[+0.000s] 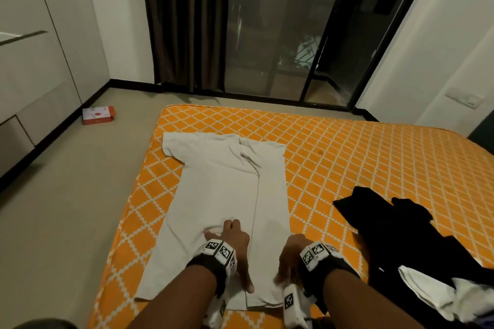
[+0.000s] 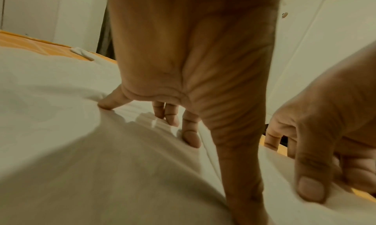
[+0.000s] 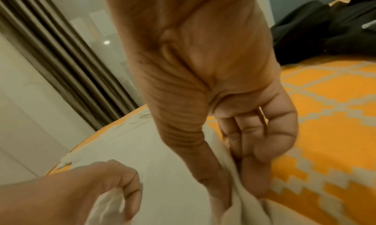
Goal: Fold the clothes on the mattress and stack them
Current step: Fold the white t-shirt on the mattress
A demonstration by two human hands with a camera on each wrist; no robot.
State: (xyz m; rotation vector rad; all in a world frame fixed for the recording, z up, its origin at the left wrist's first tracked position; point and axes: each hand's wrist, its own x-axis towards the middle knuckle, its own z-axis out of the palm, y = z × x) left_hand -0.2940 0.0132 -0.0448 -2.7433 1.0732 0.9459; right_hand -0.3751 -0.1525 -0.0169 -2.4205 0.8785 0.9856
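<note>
On the orange mattress [image 1: 347, 157] my left hand [image 1: 235, 243] presses flat on the pale shirt [image 1: 222, 189] — soft, light, limp — while my right hand [image 1: 291, 256] pinches its near hem, the best hold.

Shirt [image 1: 222, 195] lies on mattress [image 1: 347, 157]; clothes pile [image 1: 417, 238] to its right.
</note>
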